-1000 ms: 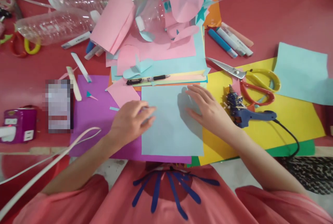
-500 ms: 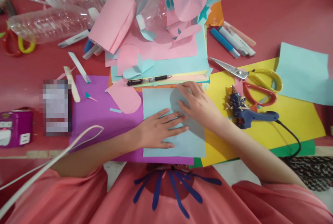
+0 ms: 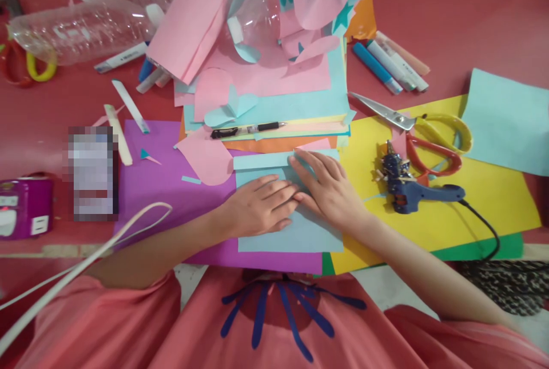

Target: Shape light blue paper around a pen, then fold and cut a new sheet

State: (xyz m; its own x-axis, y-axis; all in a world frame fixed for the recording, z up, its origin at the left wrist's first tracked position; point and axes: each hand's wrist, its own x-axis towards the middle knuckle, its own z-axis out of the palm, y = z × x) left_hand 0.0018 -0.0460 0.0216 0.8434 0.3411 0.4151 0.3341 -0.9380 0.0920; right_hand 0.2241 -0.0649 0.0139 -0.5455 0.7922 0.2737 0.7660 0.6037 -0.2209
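Observation:
A light blue paper sheet point(image 3: 295, 237) lies before me over purple paper point(image 3: 171, 186) and yellow paper point(image 3: 484, 203). Its far edge is folded over into a narrow strip point(image 3: 266, 161). My left hand point(image 3: 263, 203) rests flat on the sheet, holding nothing, its fingers stretched to the right. My right hand point(image 3: 328, 186) lies on the sheet's right half, fingertips at the folded strip and thumb beside my left fingertips; its fingers are extended and it grips nothing. A black pen point(image 3: 249, 130) lies just beyond the sheet.
Scissors point(image 3: 412, 123) and a blue glue gun point(image 3: 405, 191) lie at the right. Markers point(image 3: 381, 66), plastic bottles point(image 3: 86, 28) and a rolled pink paper point(image 3: 189, 23) are at the back. A phone point(image 3: 92, 174) is at the left, near a white cable point(image 3: 90, 272).
The far edge of the light blue sheet has been folded toward me. My left fingers have drawn closer together, and my right hand has moved slightly down and right.

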